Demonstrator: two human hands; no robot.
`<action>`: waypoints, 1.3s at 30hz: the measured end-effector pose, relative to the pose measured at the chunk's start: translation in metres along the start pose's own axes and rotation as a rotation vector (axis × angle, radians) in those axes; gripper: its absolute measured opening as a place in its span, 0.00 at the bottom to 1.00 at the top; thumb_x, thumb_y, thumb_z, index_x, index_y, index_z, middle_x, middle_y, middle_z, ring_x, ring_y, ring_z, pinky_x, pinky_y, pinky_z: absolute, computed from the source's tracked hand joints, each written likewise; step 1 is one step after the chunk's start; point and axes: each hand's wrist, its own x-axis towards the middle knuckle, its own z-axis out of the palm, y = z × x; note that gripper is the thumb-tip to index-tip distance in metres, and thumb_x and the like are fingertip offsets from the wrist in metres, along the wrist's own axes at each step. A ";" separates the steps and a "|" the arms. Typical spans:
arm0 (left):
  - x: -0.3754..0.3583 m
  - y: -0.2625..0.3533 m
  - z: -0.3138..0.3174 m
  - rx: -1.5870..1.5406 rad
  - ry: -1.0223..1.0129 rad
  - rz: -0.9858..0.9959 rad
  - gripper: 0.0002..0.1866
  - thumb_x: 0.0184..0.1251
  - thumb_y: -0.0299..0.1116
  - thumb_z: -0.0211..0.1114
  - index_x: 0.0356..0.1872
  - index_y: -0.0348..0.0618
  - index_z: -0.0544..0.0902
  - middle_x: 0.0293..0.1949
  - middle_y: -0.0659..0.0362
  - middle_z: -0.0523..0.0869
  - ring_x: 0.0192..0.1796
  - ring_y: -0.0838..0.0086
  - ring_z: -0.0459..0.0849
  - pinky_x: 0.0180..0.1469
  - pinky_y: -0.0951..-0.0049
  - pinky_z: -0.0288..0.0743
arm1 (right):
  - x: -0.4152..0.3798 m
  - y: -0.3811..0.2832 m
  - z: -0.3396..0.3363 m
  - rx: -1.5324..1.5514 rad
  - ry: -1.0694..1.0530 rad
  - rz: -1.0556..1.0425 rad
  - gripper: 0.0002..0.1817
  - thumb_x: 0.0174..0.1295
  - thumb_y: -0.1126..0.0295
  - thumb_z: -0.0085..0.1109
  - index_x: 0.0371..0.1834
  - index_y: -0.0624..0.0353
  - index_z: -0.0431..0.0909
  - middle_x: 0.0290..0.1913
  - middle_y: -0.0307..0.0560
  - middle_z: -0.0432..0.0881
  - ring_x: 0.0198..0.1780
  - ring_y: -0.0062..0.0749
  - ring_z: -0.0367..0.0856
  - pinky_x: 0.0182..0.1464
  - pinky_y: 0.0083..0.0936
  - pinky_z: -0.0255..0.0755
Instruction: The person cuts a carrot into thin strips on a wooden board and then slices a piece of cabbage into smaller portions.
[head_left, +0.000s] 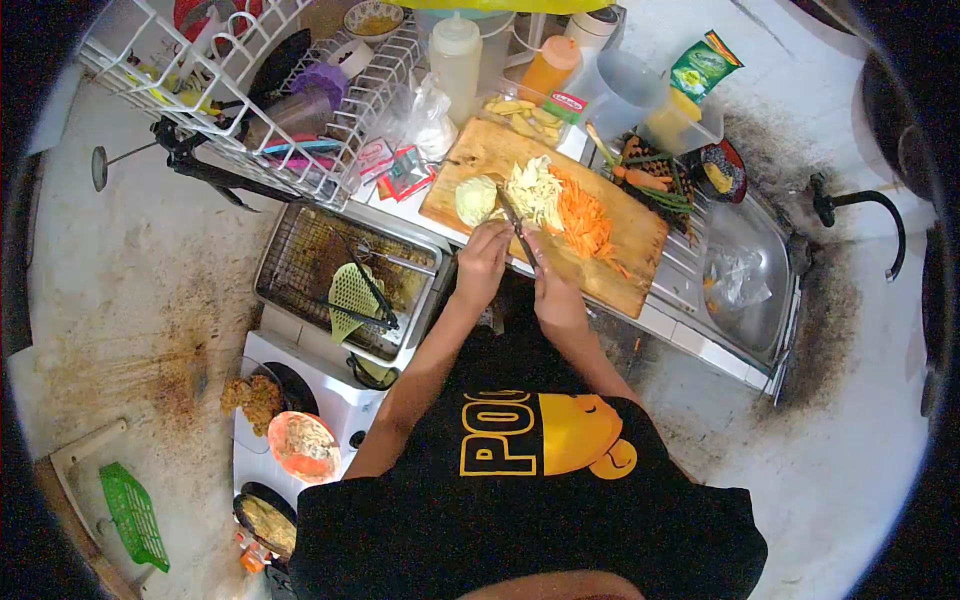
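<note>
A wooden cutting board (625, 270) lies on the counter in front of me. On it are a piece of cabbage (475, 200) at the left, a pile of shredded cabbage (536, 190) and a pile of orange carrot strips (585, 218). My right hand (545, 268) is closed around the handle of a knife (515, 218), whose blade points up the board between the cabbage piece and the shreds. My left hand (484, 255) is at the board's near edge, just below the cabbage piece, with its fingers bent together; what they grip, if anything, is hidden.
A white dish rack (385, 65) stands upper left, with bottles (455, 60) beside it. Behind the board are potato pieces (525, 118). To the right are a vegetable basket (655, 180) and a sink (745, 310). A rack tray (300, 265) and a stove (265, 345) lie left.
</note>
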 end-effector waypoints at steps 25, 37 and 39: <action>0.020 0.019 0.002 -0.073 0.040 -0.073 0.10 0.59 0.19 0.66 0.43 0.34 0.82 0.45 0.50 0.84 0.49 0.53 0.83 0.53 0.61 0.76 | 0.015 0.027 -0.046 0.247 -0.117 0.008 0.29 0.72 0.75 0.44 0.76 0.44 0.61 0.70 0.59 0.71 0.72 0.50 0.68 0.72 0.34 0.61; 0.048 -0.023 -0.027 0.038 -0.107 -0.166 0.36 0.58 0.29 0.69 0.68 0.37 0.65 0.61 0.39 0.73 0.65 0.46 0.69 0.68 0.50 0.59 | 0.010 0.032 -0.033 0.318 -0.167 0.051 0.29 0.72 0.73 0.46 0.76 0.41 0.61 0.71 0.57 0.70 0.73 0.49 0.66 0.74 0.35 0.58; 0.050 -0.018 -0.027 0.061 -0.090 -0.172 0.35 0.60 0.29 0.68 0.68 0.36 0.64 0.60 0.39 0.74 0.64 0.46 0.71 0.68 0.50 0.61 | 0.008 0.029 -0.037 0.339 -0.194 0.127 0.29 0.72 0.73 0.46 0.77 0.43 0.61 0.72 0.56 0.69 0.74 0.47 0.65 0.74 0.34 0.57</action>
